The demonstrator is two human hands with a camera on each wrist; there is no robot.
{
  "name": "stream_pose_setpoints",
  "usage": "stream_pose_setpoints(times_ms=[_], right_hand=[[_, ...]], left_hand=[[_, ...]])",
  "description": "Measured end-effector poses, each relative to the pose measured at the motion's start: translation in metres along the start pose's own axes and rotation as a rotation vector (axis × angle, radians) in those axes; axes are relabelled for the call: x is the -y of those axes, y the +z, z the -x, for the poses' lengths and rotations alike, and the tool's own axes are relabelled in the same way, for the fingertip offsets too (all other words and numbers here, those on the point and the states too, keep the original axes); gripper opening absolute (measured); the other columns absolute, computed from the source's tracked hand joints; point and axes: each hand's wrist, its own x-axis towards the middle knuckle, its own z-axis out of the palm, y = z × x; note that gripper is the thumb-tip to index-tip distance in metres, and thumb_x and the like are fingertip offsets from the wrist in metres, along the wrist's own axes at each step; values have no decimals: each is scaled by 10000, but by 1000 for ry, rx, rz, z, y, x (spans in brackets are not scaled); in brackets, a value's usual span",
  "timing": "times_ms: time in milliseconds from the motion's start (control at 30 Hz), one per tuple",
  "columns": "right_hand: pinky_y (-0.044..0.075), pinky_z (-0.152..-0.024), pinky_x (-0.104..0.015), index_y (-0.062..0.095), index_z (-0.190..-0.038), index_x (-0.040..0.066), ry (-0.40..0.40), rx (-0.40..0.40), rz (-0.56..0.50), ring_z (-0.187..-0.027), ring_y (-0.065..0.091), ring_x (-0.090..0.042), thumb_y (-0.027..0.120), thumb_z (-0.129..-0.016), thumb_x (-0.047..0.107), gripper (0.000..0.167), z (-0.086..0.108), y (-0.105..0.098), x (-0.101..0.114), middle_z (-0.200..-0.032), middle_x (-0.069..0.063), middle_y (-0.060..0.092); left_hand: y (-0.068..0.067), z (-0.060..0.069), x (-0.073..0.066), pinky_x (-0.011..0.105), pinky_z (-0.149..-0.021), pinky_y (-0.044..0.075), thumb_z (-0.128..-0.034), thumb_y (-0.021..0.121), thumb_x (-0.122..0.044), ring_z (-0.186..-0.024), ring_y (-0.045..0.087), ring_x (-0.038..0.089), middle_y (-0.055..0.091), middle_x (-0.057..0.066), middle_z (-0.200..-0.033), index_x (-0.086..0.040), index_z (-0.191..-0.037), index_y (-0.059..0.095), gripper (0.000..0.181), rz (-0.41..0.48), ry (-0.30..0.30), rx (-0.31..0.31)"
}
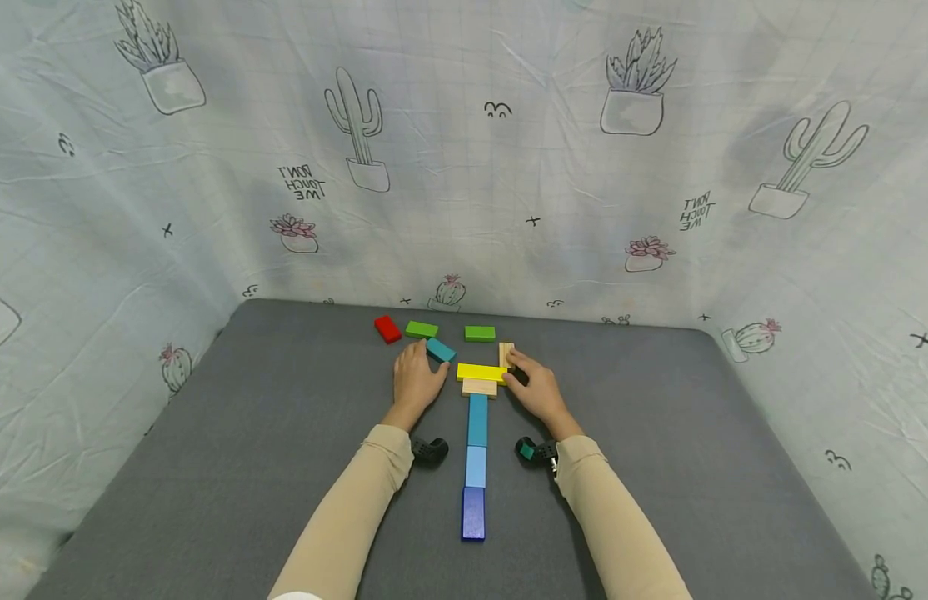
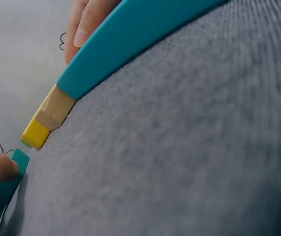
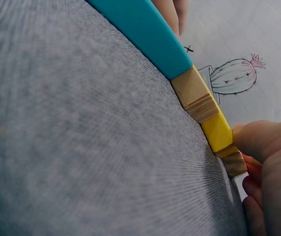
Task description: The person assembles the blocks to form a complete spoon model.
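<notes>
Laid: blue stem [image 1: 476, 467], wooden crosspiece [image 1: 479, 387], yellow bar [image 1: 475, 372] | left hand [image 1: 416, 382]: grip clamped on teal block [image 1: 441, 350], left of bar | right hand [image 1: 541, 390]: at wooden block [image 1: 505, 353] by bar's end, clamping unclear | seemingly left: red block [image 1: 387, 329], green blocks [image 1: 480, 333]
</notes>
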Motion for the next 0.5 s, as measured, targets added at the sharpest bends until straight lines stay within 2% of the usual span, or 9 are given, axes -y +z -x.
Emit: stream_pose_setpoints(times_ms=[200, 367, 500], right_hand=[[346, -1096, -502, 535, -1350, 58, -6, -9, 0, -1329, 432, -310, 602, -936, 261, 466, 0, 0, 0, -1438, -66, 475], [355, -1089, -504, 534, -1350, 54, -23, -14, 4, -1323, 439, -314, 605, -935, 258, 467, 1, 1, 0, -1438, -72, 474], [363, -1081, -507, 542, -1343, 54, -36, -25, 4, -1317, 446, -316, 609, -932, 261, 465, 1, 2, -1, -1432, -74, 481]], left_hand=[[-2, 1, 4, 508, -1073, 362, -880, 675, -223, -1269, 445, 373, 431, 217, -1397, 17, -1413, 392, 649, 136, 7, 18], [-4, 1, 13, 518, -1047, 397, -884, 667, -157, -1285, 431, 391, 398, 232, -1418, 23, -1423, 370, 642, 259, 43, 39], [-8, 0, 18, 539, -1055, 376, -874, 674, -164, -1290, 421, 401, 405, 234, -1423, 13, -1418, 387, 640, 306, 54, 66]])
